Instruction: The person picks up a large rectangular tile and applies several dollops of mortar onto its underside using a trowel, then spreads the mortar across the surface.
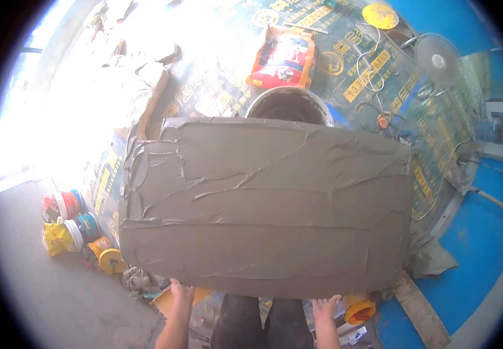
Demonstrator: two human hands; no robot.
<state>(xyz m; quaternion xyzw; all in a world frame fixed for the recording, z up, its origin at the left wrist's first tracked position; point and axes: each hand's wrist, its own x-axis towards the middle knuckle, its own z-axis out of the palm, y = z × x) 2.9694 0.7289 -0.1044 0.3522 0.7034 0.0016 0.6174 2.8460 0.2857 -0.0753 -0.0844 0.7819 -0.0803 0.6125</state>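
A large rectangular tile [274,198] fills the middle of the view, its upper face coated with wet grey mortar that shows ridges and trowel lines. My left hand [182,289] grips its near edge left of centre. On the same edge, farther right, is my right hand [325,306], also closed on it. The fingers are partly hidden by the tile's edge. Just past the far edge stands a bucket [292,98], partly covered by the tile, with grey material inside. Behind that lies a red and orange bag [283,58].
Several small tubs [85,227] sit on the floor at left. An orange bucket [359,309] stands near my right hand, beside a wooden board [420,311]. At far right are a fan [437,58], loose cables [373,70] and blue sheeting [478,232]. Glare washes out the upper left.
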